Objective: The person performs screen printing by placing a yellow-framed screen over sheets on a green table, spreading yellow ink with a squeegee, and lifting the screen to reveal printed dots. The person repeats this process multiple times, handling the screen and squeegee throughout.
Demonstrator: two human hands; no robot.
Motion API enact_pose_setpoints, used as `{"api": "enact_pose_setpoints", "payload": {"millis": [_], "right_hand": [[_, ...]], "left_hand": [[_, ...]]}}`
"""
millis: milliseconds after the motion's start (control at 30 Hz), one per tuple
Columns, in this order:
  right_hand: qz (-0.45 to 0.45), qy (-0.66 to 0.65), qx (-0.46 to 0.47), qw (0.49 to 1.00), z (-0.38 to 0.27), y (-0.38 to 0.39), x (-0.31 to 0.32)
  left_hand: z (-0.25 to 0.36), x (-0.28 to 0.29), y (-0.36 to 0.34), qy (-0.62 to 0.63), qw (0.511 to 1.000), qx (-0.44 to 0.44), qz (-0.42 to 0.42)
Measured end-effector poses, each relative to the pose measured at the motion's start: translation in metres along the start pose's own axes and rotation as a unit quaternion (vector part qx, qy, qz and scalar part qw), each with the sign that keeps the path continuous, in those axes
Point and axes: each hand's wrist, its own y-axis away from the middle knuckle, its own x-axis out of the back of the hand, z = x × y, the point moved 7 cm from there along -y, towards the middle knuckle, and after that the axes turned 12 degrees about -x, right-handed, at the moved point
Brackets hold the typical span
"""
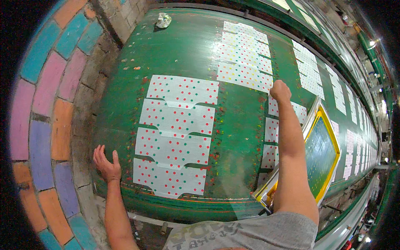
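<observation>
My left hand (108, 164) hovers over the near left edge of the green table (237, 108), fingers stretched out and holding nothing. My right arm reaches forward, and my right hand (281, 91) is closed at the near right corner of a far group of white dotted pieces (245, 56). What its fingers grip, if anything, is hidden. Between my hands lies a column of white cut pieces with red and green dots (174, 131). Partly behind my right forearm are more red-dotted white pieces (271, 130). A printing screen frame with yellow borders (323, 146) leans just right of that arm.
A crumpled white cloth (163, 20) lies at the table's far left. Painted bricks (48, 96) line the wall on the left. Further rows of dotted pieces (308, 68) run off to the right, below a dark rail (300, 31). Paint specks mark the green surface.
</observation>
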Motion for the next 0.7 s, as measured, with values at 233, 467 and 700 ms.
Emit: {"api": "enact_pose_setpoints", "payload": {"millis": [233, 467, 700], "right_hand": [[-0.014, -0.041, 0.015, 0.999, -0.014, -0.018, -0.004], [-0.167, -0.58, 0.319, 0.731, -0.17, 0.02, 0.063], [-0.347, -0.812, 0.157, 0.442, -0.353, 0.07, 0.106]], "left_hand": [[0.0, 0.002, 0.002, 0.004, 1.0, 0.01, 0.001], [0.003, 0.0, 0.001, 0.005, 1.0, 0.002, -0.009], [0.005, 0.002, 0.0, 0.013, 1.0, 0.015, -0.013]]}}
